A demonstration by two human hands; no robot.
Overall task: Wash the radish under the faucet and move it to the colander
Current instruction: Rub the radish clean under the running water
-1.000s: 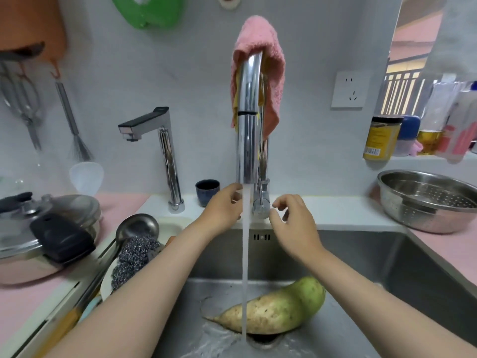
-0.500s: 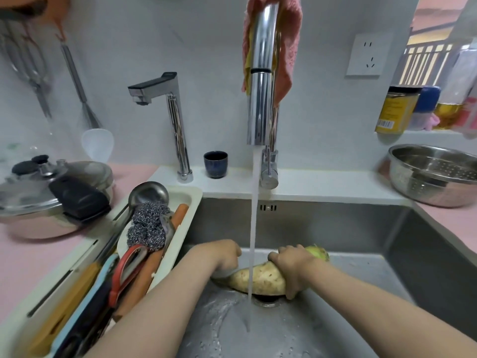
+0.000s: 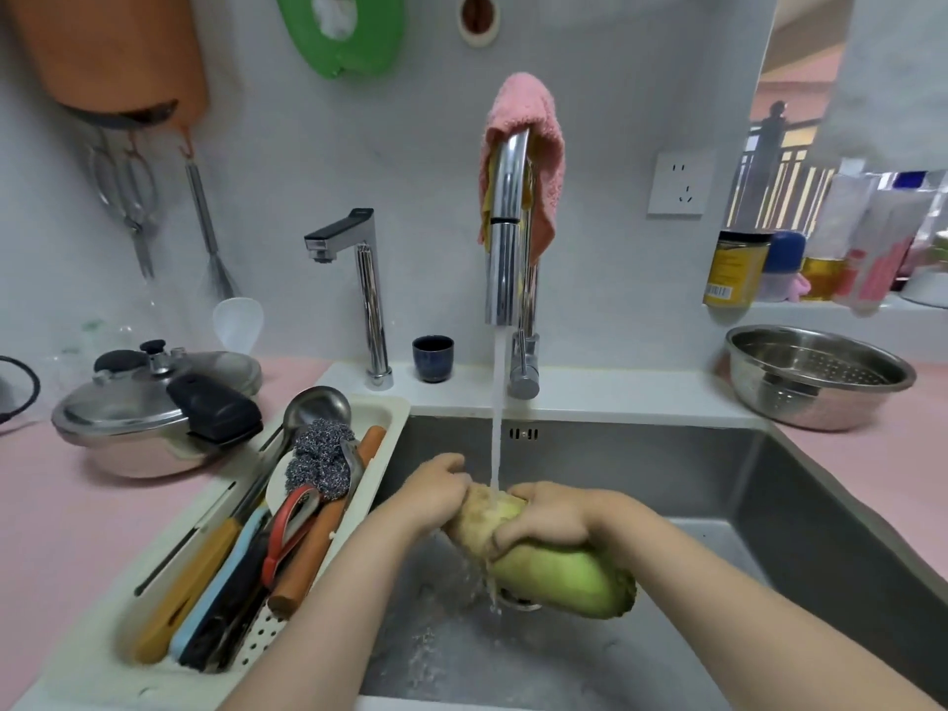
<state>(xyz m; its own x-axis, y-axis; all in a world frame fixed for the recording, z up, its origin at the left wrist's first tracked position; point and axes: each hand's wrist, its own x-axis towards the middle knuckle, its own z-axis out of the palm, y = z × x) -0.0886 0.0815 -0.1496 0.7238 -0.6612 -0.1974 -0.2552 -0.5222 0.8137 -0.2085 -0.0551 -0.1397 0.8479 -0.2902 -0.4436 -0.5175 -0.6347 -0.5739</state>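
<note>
Holding the radish [image 3: 544, 551] under the faucet [image 3: 505, 238] stream above the sink [image 3: 769, 505], left hand [image 3: 436, 492] and right hand [image 3: 551, 515] both wrap it; turning it would probably rinse every side before the far-right colander [image 3: 821, 374].

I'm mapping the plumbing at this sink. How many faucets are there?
2. The tall chrome faucet stands at the middle of the sink's back ledge, running water, a pink cloth draped over it. A smaller angular faucet stands to its left on the same ledge, dry.
</note>
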